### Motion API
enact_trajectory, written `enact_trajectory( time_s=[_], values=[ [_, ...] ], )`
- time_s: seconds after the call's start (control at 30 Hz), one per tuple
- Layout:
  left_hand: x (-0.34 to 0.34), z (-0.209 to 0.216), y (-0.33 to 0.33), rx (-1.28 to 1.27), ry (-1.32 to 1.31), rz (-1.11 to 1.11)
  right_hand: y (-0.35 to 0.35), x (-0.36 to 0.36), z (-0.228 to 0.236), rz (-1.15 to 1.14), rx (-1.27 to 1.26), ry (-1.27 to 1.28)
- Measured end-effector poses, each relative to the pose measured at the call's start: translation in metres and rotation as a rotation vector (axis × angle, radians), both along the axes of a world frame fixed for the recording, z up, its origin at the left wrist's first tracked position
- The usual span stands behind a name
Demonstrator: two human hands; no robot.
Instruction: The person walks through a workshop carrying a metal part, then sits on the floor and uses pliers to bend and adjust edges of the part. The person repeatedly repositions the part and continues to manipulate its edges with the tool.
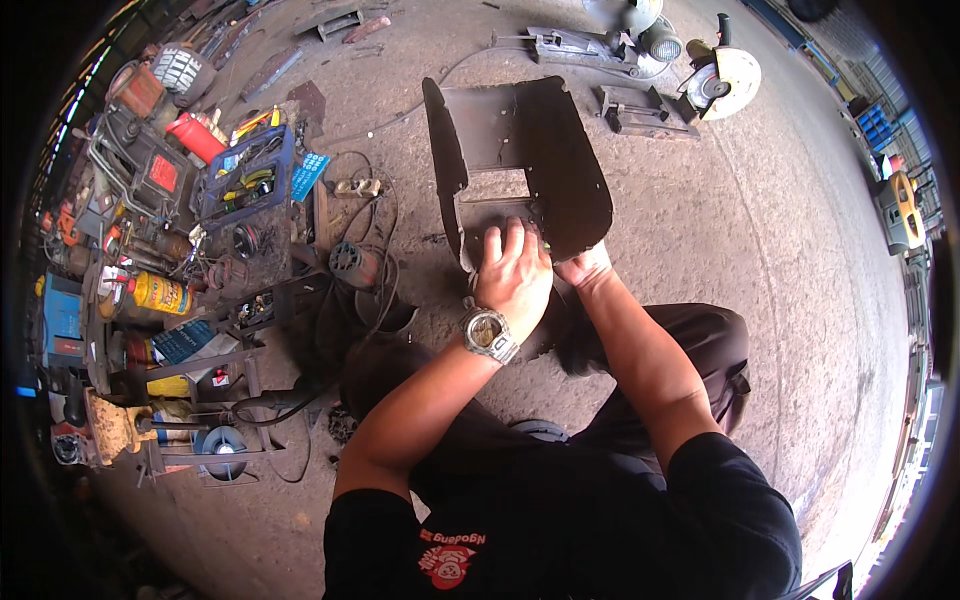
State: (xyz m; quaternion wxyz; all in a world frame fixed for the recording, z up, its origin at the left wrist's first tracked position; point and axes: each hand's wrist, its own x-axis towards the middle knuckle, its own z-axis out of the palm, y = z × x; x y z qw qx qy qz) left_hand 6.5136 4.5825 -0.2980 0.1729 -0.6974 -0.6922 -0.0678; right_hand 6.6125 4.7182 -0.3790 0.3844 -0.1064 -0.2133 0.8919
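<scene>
A dark, bent sheet-metal piece (575, 165) is held up in front of me, with two raised side walls and a rectangular cut-out in its middle. My left hand (515, 270), a watch on its wrist, lies over the near edge with its fingers curled onto the inner face. Something small and greenish shows by those fingertips, too little of it to name. At the near right corner, my right hand (586, 265) grips the piece from underneath, and most of its fingers are hidden behind the wall.
On the left, a blue crate (245, 175) of tools stands among machines, with a yellow bottle (160, 293) nearby. A power tool (353, 262) and cables lie left of my knees. Cut-off saws (720, 85) stand on the concrete floor (690, 210) at the far right.
</scene>
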Motion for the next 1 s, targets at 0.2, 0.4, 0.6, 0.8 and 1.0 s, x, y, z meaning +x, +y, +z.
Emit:
enact_trajectory(
  time_s=[0.2,0.4,0.6,0.8,1.0],
  values=[
    [0.001,0.000,-0.002,0.037,-0.010,-0.003,0.007,-0.005,-0.002,-0.001,0.295,-0.113],
    [0.002,-0.001,-0.001,0.050,-0.022,0.000,0.016,-0.002,-0.015,-0.041,0.336,-0.158],
    [0.000,-0.004,0.000,0.159,-0.030,-0.038,0.009,-0.006,0.005,-0.086,-0.036,-0.047],
    [0.002,0.000,-0.002,0.084,-0.099,-0.015,0.003,0.003,0.022,-0.070,-0.094,-0.039],
    [-0.003,-0.006,-0.001,0.167,-0.182,-0.053,-0.003,0.007,0.043,-0.093,-0.036,-0.096]
  ],
)
